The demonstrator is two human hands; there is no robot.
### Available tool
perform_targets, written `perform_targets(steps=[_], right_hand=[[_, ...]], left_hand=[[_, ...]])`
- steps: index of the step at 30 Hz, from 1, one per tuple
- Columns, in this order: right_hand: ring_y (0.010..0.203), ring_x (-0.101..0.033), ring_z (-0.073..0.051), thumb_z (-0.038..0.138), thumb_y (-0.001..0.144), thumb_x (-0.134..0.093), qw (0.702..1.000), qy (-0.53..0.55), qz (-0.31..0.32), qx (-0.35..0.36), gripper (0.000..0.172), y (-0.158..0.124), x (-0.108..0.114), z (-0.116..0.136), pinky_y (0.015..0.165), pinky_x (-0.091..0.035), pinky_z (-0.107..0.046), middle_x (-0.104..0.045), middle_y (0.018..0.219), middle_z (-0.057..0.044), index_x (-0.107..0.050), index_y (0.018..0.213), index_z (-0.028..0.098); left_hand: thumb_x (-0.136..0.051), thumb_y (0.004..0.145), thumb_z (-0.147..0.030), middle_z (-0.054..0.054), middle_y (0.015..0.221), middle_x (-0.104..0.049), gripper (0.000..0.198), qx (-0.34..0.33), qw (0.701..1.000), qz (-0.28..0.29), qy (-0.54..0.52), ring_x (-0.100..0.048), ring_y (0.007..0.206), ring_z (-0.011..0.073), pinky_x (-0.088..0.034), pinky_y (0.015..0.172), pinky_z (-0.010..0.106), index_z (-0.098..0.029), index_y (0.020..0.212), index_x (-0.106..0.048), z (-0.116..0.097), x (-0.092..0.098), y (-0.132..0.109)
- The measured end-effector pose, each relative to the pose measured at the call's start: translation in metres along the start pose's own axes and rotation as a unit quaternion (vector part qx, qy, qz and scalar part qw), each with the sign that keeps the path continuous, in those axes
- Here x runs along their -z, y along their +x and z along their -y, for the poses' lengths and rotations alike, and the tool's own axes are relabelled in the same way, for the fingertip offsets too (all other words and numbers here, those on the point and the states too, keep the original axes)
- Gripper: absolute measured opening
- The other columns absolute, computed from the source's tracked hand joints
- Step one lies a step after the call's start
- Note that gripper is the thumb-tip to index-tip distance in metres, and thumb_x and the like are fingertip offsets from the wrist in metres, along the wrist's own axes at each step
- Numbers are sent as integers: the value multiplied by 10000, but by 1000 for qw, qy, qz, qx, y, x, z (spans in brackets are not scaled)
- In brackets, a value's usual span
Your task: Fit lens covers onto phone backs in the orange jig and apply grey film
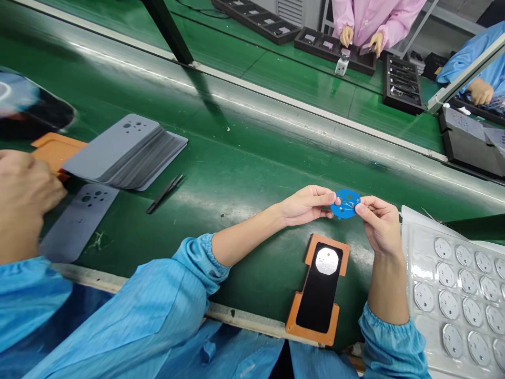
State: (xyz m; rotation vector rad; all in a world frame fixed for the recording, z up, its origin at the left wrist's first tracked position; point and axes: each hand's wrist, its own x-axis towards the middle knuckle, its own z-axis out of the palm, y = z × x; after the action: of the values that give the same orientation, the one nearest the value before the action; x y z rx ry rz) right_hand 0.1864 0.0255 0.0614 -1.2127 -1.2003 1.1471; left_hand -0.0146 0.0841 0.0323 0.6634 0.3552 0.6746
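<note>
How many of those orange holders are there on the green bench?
2. One orange holder sits in front of the person, under a black panel; the second holder is at far left, next to the grey stack, partly hidden by a co-worker's hand. Others might be hidden.

Left of the orange fixture (292, 320) I see bare green bench (268, 273) reaching the tweezers (164, 193), with the left arm (252, 237) spanning it. Past its far end, the left hand (310, 205) and right hand (379, 221) block me; rightward, a narrow strip precedes the clear tray (420, 247).
</note>
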Motion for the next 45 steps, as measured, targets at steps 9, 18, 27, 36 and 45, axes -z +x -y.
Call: perform_targets(steps=[9, 18, 27, 36, 45], right_hand=[[699, -648, -174, 482, 744, -844, 1000, -3, 8, 5, 264, -1, -3, 2, 720, -557, -332, -733, 768, -21, -761, 793, 236], [731, -667, -171, 417, 772, -835, 996, -71, -44, 15, 215, 1, -8, -2, 720, -563, -311, -747, 802, -27, -765, 826, 221], [704, -664, -178, 470, 776, -825, 1000, -12, 0, 11, 253, -1, -3, -1, 727, -574, -337, -740, 787, -23, -756, 822, 231], [719, -658, -165, 404, 790, -824, 999, -32, -32, 19, 190, 0, -9, 0, 734, -570, -315, -740, 783, -19, -762, 825, 228], [714, -657, -158, 394, 798, -825, 999, -18, -19, 19, 185, -1, -7, -1, 729, -561, -302, -739, 779, -17, -763, 834, 223]], left_hand=[[-951, 642, -405, 43, 776, -666, 401, 4, 1000, 14, -12, -613, 715, 120, -477, 662, 260, -97, 728, -709, 2, 1, 1], [-948, 649, -393, 41, 770, -673, 372, -7, 999, -13, 36, -589, 721, 107, -465, 675, 258, -104, 716, -724, 3, 0, 0], [-944, 639, -449, 47, 767, -682, 424, -9, 1000, -2, 26, -609, 715, 117, -470, 680, 262, -100, 734, -722, 1, -1, 0], [-943, 652, -424, 49, 778, -687, 400, -14, 999, 8, 31, -612, 729, 118, -464, 675, 265, -102, 736, -721, 1, -5, -2], [-938, 663, -412, 42, 768, -684, 381, -24, 998, -10, 53, -616, 709, 112, -466, 669, 254, -104, 721, -720, 1, 1, 0]])
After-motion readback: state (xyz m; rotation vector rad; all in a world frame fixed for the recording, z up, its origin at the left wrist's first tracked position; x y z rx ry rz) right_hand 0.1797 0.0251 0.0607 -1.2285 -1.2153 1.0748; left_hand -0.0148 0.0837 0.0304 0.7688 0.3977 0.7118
